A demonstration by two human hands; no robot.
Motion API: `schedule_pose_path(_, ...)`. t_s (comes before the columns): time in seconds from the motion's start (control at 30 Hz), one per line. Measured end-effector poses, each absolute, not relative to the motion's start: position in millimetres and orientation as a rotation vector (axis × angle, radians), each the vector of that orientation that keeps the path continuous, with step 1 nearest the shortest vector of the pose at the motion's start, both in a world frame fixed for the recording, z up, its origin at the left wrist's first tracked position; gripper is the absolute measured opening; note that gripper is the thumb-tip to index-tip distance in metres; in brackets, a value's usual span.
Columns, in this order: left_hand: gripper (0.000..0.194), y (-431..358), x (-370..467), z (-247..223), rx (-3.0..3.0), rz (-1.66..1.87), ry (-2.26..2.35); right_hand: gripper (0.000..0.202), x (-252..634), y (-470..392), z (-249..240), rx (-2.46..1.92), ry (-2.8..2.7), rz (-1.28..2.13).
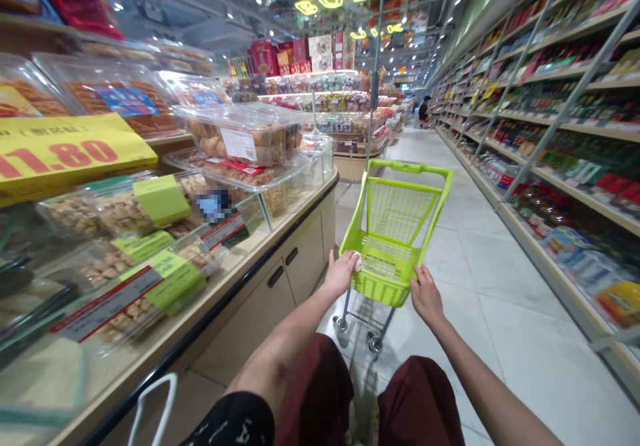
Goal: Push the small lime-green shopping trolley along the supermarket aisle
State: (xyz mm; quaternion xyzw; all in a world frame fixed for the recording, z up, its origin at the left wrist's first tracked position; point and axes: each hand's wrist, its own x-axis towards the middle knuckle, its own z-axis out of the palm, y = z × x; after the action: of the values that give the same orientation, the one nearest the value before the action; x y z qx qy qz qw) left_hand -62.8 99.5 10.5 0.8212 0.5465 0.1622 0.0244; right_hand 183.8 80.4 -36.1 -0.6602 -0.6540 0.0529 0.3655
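A lime-green shopping cart (395,286) with a mesh basket stands upright in the aisle ahead of my knees. At the left corner of its near rim, my left hand (343,273) is closed round something white and crumpled (358,261), perhaps a tissue, and touches the rim. My right hand (427,294) is at the right corner of the same rim, its fingers bent against the green plastic. The basket holds nothing that I can make out. Two wheels show below on thin grey legs.
To the left runs a glass-edged counter (300,196) with clear food boxes (245,133) and a yellow price sign (75,153). Long stocked shelves (575,126) line the right side. A person (425,111) is far down the tiled aisle (465,246).
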Motion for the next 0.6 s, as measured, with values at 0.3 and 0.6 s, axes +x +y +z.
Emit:
schedule_pose_path(0.3,0.035,73.8,17.4,1.9,2.681,0.587,1.372,0.052,177.9,82.1,-32.1,-1.647,-1.603,0.141)
schedule_pose_path(0.6,0.039,88.9,-30.1,6.1,2.621,0.526,1.556,0.048,190.3,77.3,-31.9,-1.646,-1.606,0.152)
